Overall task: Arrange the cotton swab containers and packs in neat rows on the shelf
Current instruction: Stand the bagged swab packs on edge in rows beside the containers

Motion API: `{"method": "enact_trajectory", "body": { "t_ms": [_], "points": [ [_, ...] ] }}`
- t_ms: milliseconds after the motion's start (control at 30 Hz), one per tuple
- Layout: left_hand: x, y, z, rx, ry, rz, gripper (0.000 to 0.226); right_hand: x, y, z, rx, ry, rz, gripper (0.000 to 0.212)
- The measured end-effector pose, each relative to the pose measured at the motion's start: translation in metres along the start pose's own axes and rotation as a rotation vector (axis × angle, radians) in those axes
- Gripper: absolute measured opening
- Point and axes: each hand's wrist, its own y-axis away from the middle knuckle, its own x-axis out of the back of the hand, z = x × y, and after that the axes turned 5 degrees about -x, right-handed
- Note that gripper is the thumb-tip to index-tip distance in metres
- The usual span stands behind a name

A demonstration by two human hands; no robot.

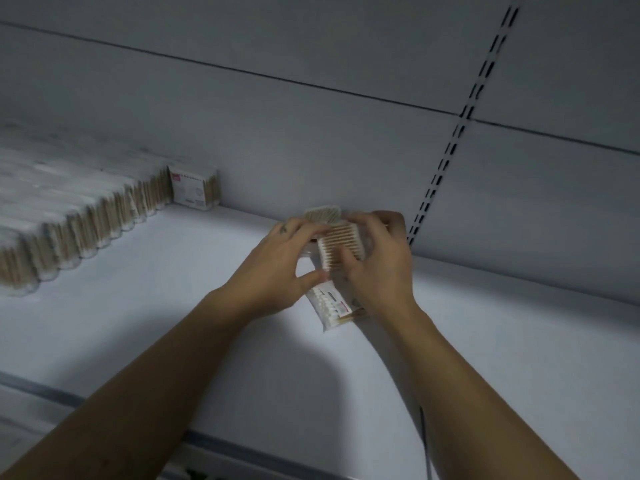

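Note:
Both my hands meet over a small cluster of cotton swab packs point(341, 242) near the back of the white shelf point(173, 306). My left hand point(277, 268) grips the packs from the left, thumb below and fingers on top. My right hand point(377, 261) grips them from the right, fingers curled over the top pack. A labelled pack point(332, 306) sticks out below between my wrists. One more pack point(322, 213) shows behind my fingers, close to the back wall.
Rows of upright swab packs point(69, 216) fill the shelf's left part, ending in a labelled pack point(194, 188) at the back wall. A slotted upright rail point(450, 150) runs up the back panel on the right. The shelf's front edge point(52, 393) lies near my forearms.

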Motion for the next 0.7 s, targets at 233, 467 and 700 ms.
{"method": "enact_trajectory", "body": {
  "t_ms": [233,467,700],
  "points": [
    [0.005,0.000,0.007,-0.055,-0.029,0.142,0.060,0.004,0.007,-0.019,-0.155,-0.361,0.055,0.033],
    [0.025,-0.010,0.015,0.452,0.892,0.462,0.020,0.009,0.007,-0.024,-0.282,-0.567,-0.048,0.053],
    [0.045,0.006,0.019,0.357,0.760,0.226,0.029,0.000,0.005,-0.029,-0.230,-0.559,-0.147,0.047]
  ]
}}
